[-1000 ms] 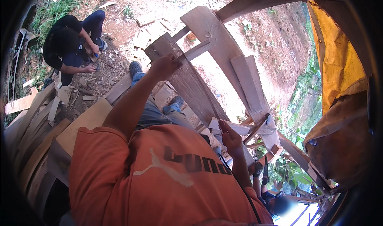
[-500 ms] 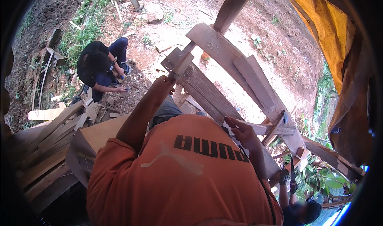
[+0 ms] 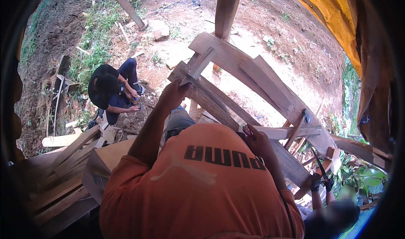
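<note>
My left hand is closed around a pale, flat, pointed piece at the near end of a short wooden block. That block lies across long rough boards in front of me. Over the same boards, to the right, is my right hand, its fingers bent and drawn together near a narrow light-coloured timber. Whatever sits between those fingers is too small to make out.
A wide plank joins an upright post. Leftward, a person in dark clothes crouches on the ground beside stacked timber. Another person's gloved hands hold a long dark tool at lower right. An orange tarp hangs upper right.
My view has shifted somewhat. The fingers of my right hand, stretched out before, are now bent together. At lower right, the other person's dark tool has tilted from upright to slanting.
</note>
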`<state>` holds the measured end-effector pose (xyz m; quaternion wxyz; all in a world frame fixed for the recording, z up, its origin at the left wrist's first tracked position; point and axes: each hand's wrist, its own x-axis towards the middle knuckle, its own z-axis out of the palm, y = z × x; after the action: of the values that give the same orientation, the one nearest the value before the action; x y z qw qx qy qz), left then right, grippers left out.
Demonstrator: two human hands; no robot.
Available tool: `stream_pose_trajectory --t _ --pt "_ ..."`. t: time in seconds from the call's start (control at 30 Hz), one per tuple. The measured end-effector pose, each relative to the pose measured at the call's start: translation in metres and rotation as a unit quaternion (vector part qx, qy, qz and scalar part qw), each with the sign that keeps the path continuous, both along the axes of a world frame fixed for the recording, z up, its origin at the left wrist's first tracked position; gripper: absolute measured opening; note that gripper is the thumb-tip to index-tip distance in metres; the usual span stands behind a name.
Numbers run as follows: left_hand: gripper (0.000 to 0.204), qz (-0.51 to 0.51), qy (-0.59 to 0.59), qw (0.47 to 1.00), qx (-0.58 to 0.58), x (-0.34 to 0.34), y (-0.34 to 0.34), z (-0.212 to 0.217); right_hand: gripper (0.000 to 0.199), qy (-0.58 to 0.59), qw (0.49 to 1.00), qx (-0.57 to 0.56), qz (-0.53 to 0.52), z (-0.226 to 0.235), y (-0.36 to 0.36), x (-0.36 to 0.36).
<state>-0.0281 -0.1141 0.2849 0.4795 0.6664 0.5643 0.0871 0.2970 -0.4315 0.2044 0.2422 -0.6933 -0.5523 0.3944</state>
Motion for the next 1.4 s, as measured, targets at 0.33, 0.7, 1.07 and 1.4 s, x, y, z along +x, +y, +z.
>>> stream_pose_trajectory --t 0.33,0.7,1.07,1.4 --pt "0.039 -0.225 -0.028 0.903 0.364 0.065 -0.073 0.076 0.09 -0.034 0.986 0.004 -0.165 -0.104 0.016 0.009" --pt "0.041 -0.255 -0.037 0.877 0.406 0.057 -0.091 0.092 0.053 -0.112 0.967 0.143 -0.18 -0.123 0.023 -0.006" --pt "0.048 -0.005 -0.093 0.996 -0.008 -0.011 -0.015 0.036 0.039 -0.097 0.985 0.089 -0.113 -0.003 0.005 -0.016" --pt "0.06 0.187 -0.228 0.91 -0.292 -0.085 0.002 -0.023 0.04 -0.011 0.99 -0.022 -0.138 0.006 0.014 -0.015"
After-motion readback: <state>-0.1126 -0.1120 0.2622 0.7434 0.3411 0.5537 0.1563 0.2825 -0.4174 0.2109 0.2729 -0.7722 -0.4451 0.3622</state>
